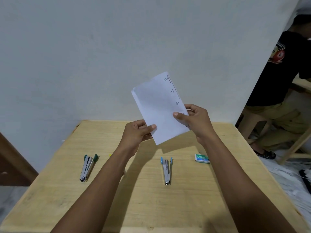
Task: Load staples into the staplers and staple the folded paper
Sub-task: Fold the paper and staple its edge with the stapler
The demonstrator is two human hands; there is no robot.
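Folded paper (159, 108) held up mid-frame above table (117, 207): left hand (137, 132) pinches its lower-left corner, right hand (193, 119) pinches the right edge. Both staplers lie splayed open below, green one (87, 167) lower left, blue one (167, 170) center, staple box (202, 158) at right. Risk: fold slips w/ loose pinch, layers misalign before stapling; staplers prob still unloaded
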